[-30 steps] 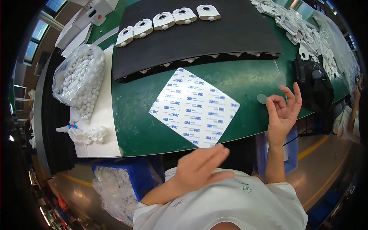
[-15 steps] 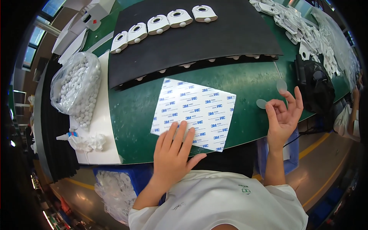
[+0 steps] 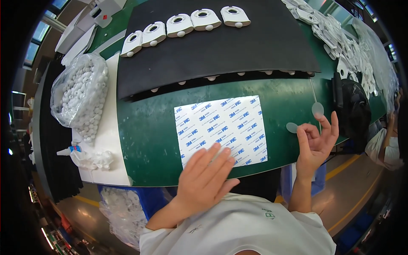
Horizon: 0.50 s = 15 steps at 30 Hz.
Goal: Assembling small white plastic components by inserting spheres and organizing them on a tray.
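Observation:
A white sheet point(image 3: 221, 121) printed with blue lettering lies flat on the green table, its edges roughly square to the near edge. My left hand point(image 3: 206, 176) rests on its lower part, fingers stretched out and palm down. To the right, my right hand point(image 3: 316, 148) is raised with bent fingers. It carries two small translucent round discs: one disc point(image 3: 292, 128) sits at the thumb and forefinger tips, the other disc point(image 3: 317, 109) at the tip of another finger. Whether they are pinched or only stuck to the skin is hard to tell.
Behind the sheet, a black board point(image 3: 229, 51) bears a row of white plastic housings point(image 3: 180, 25). At left are a clear bag of white balls point(image 3: 83, 95) and crumpled tissue point(image 3: 91, 159). A black bag point(image 3: 355, 104) and piled white parts point(image 3: 335, 36) stand right.
The sheet has turned from a slant to nearly square with the table. My left hand has shifted slightly right and nearer me on it. The right hand still carries both discs.

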Tool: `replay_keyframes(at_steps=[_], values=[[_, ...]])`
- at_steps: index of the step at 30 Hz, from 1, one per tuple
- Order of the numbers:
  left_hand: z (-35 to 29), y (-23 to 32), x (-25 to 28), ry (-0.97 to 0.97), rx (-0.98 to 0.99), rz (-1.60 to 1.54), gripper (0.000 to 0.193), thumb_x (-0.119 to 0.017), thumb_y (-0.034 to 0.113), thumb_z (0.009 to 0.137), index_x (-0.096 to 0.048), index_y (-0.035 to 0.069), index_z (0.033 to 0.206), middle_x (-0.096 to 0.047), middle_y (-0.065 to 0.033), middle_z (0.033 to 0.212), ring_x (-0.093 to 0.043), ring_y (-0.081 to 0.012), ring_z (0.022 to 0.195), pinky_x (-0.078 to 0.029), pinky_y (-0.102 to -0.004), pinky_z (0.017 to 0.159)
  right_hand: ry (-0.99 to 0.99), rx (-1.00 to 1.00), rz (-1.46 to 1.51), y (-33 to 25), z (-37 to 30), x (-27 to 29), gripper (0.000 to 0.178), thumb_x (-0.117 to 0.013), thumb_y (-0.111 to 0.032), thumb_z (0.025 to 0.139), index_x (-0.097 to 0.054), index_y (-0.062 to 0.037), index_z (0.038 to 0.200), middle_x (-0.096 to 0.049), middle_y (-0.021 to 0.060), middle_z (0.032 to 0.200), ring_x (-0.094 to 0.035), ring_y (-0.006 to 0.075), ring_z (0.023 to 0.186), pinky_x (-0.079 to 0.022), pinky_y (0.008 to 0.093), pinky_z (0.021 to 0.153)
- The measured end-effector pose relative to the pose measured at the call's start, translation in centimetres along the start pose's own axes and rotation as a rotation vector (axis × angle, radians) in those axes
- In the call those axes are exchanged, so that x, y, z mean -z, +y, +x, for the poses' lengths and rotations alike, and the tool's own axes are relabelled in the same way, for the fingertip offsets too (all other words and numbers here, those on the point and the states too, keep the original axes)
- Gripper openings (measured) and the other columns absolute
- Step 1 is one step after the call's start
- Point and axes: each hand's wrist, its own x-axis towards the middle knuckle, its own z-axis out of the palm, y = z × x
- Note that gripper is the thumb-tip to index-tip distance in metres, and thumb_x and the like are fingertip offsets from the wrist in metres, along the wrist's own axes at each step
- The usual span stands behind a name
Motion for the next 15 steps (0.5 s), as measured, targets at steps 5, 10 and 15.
replay_keyframes(at_steps=[5,10,15], values=[[-0.2,-2.2,0.2,-0.078,0.050,0.051,0.035,-0.067,0.024,0.080,-0.064,0.001,0.106,-0.062,-0.0138,0.115,-0.055,-0.0323,0.113,-0.043,-0.0424,0.092,0.004,-0.019,-0.017,-0.1,0.2,-0.1,0.076,-0.059,0.015,0.078,-0.023,-0.0049,0.142,-0.044,0.0131,0.123,-0.057,0.0133,0.082,-0.047,0.0241,0.078],[0.2,-2.1,-0.2,-0.124,0.067,0.052,0.040,-0.069,0.026,0.077,-0.064,0.001,0.107,-0.062,-0.0142,0.115,-0.055,-0.0327,0.113,-0.044,-0.0413,0.091,0.000,-0.061,-0.043,-0.1,0.3,-0.3,0.077,-0.059,0.014,0.078,-0.022,-0.0045,0.143,-0.044,0.0129,0.123,-0.057,0.0131,0.082,-0.046,0.0239,0.078],[1.4,-2.6,0.5,-0.157,0.105,-0.054,0.042,-0.069,0.027,0.077,-0.063,0.000,0.109,-0.061,-0.0152,0.116,-0.056,-0.0327,0.113,-0.044,-0.0418,0.091,-0.023,-0.091,-0.057,-0.1,0.5,-0.2,0.077,-0.059,0.014,0.079,-0.020,-0.0041,0.143,-0.044,0.0129,0.123,-0.056,0.0131,0.082,-0.046,0.0239,0.079]])
